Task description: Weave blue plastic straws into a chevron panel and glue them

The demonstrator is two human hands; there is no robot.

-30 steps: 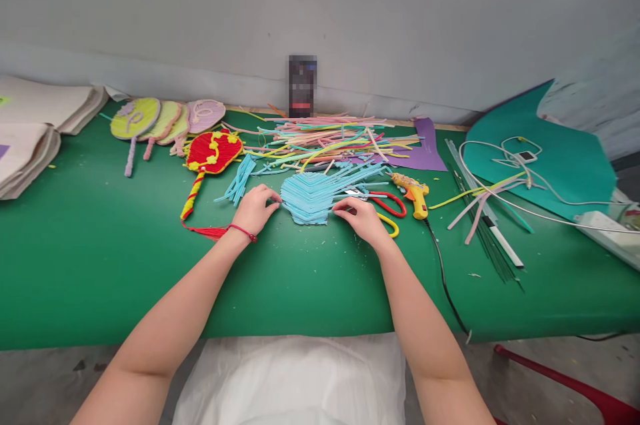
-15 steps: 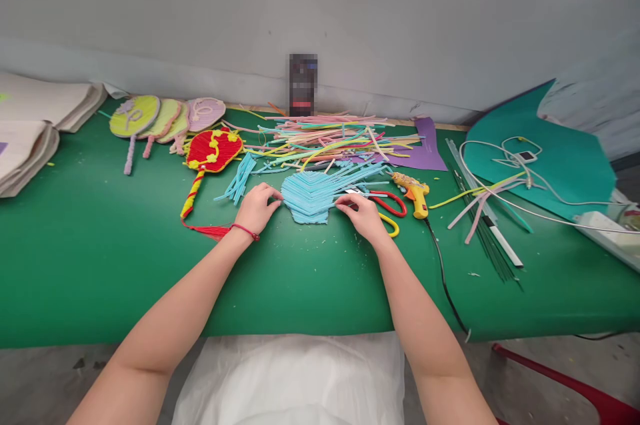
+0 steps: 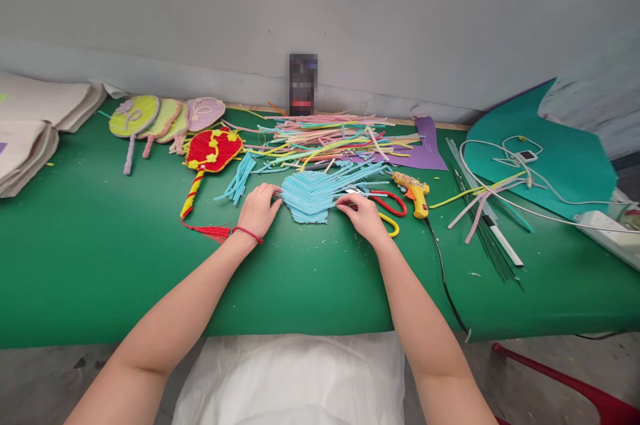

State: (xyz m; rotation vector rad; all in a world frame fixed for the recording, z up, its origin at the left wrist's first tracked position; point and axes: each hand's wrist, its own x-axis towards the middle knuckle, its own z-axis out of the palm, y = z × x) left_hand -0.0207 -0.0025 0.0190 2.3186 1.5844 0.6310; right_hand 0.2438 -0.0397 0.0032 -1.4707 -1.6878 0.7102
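A panel of light-blue pipe cleaners [image 3: 307, 197] lies flat on the green tabletop, its strips laid in a V pattern with loose ends fanning out to the right. My left hand [image 3: 260, 207], a red cord round the wrist, pinches the panel's left edge between thumb and fingers. At the opposite side, my right hand [image 3: 364, 215] has its thumb and fingers closed on a blue pipe cleaner's end near the right edge. Scissors [image 3: 390, 203] with red and yellow handles lie just beyond the right hand, their blades partly hidden. Short blue pipe cleaners [image 3: 241, 178] rest behind the left hand.
A red fan [image 3: 213, 150] with tassel lies left, near several pastel fans [image 3: 134, 117]. Mixed pipe cleaners [image 3: 330, 135] are heaped behind. A yellow glue gun [image 3: 414, 193] with a black cord, teal sheet [image 3: 560, 151] and white cable lie right.
My left hand has shifted very slightly to the right and downward at the panel's edge. The right hand and the blue panel look nearly unmoved.
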